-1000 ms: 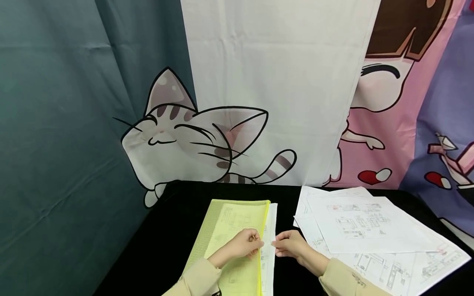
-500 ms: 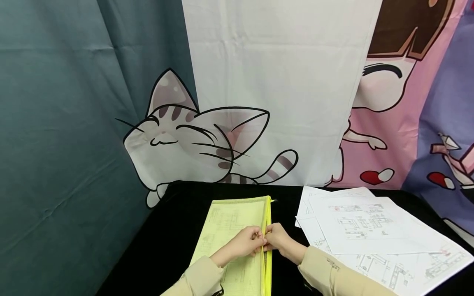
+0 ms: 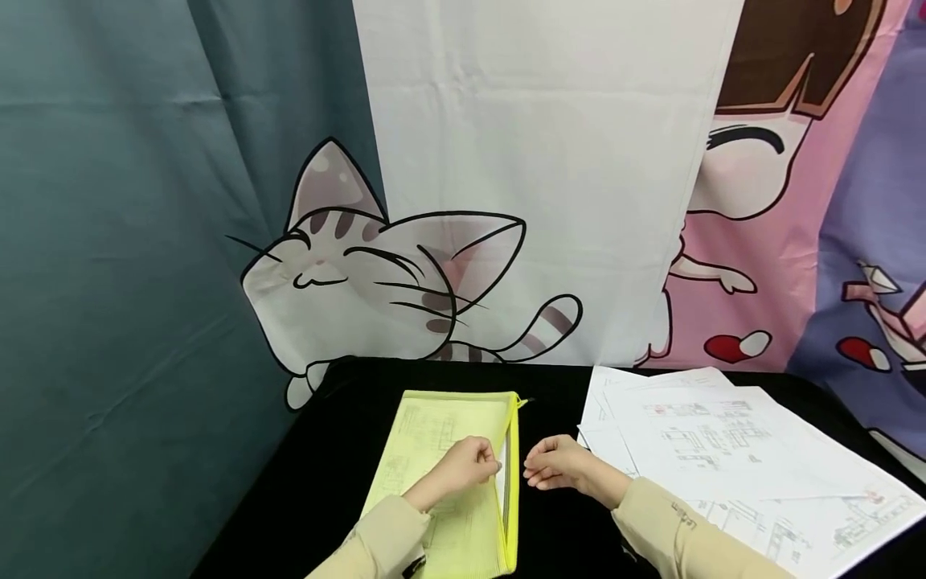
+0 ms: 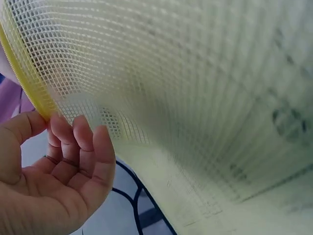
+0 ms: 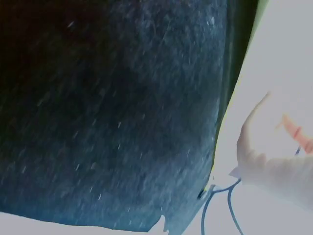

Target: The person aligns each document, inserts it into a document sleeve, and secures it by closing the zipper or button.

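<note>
Folder in left hand

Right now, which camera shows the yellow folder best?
The head view: the yellow folder appears nearly whole, partly behind the left hand. Left wrist: only close mesh and yellow edge. Right wrist: at most a sliver.

No text can be read (marks on papers and right sleeve are too small).
</note>
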A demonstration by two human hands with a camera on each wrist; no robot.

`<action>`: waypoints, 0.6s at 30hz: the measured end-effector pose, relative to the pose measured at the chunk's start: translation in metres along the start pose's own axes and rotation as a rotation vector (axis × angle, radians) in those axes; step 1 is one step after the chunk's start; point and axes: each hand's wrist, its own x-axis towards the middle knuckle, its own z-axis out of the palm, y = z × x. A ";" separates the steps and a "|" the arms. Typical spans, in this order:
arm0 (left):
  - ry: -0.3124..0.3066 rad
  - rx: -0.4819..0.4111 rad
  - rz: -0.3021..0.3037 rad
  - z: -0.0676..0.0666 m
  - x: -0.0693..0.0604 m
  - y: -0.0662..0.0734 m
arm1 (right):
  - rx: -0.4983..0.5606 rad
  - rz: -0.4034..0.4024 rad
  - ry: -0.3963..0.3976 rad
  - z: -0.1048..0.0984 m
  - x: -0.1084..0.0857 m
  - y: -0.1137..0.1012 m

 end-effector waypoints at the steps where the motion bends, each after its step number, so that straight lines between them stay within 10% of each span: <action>1: 0.002 0.033 0.001 0.000 0.001 0.000 | -0.009 0.011 -0.022 -0.002 -0.001 0.000; 11: -0.083 0.266 -0.038 0.022 0.009 -0.008 | -0.064 0.022 -0.080 -0.022 -0.013 0.001; 18: -0.017 0.553 0.004 0.053 0.048 0.017 | -0.171 0.030 -0.035 -0.095 -0.021 -0.006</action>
